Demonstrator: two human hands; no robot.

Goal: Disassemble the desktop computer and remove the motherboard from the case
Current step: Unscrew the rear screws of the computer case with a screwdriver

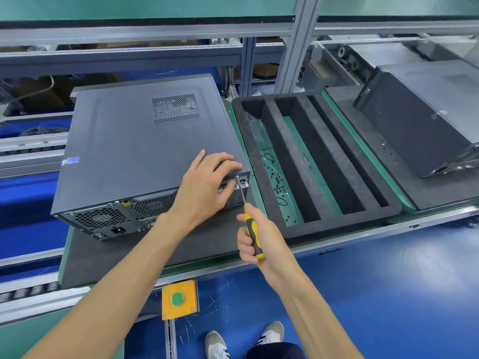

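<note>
Slippage is the main risk here: the right hand (259,237) wraps its grip around the yellow-and-black handle of a screwdriver (250,224), whose thin steel shaft slants up to a small screw (237,176) at the rear corner of the computer case (134,146), and if the tip is not seated squarely it may cam out, round the head, or skid toward the left hand (207,187); that hand lies on the case lid just beside the screw, fingers curled over the rear edge as if steadying it, so its fingertips are close to the tip; a loosened screw could also drop and roll off the dark mat (108,250) beneath the case; the case lies flat at centre left of the frame, lid on, so the motherboard inside remains hidden and the work looks to be at an early stage; the lid is smooth matte grey sheet metal with pressed ridges, a perforated vent patch (176,110) and a small blue label (70,160); the rear panel shows honeycomb fan grilles and a power socket (118,230); to the right, a black foam tray (305,161) with long rectangular slots holds scattered small dark screws over green backing; further right sits a second dark case (420,120); a yellow box with a green button (177,298) hangs below the desk edge.
</note>
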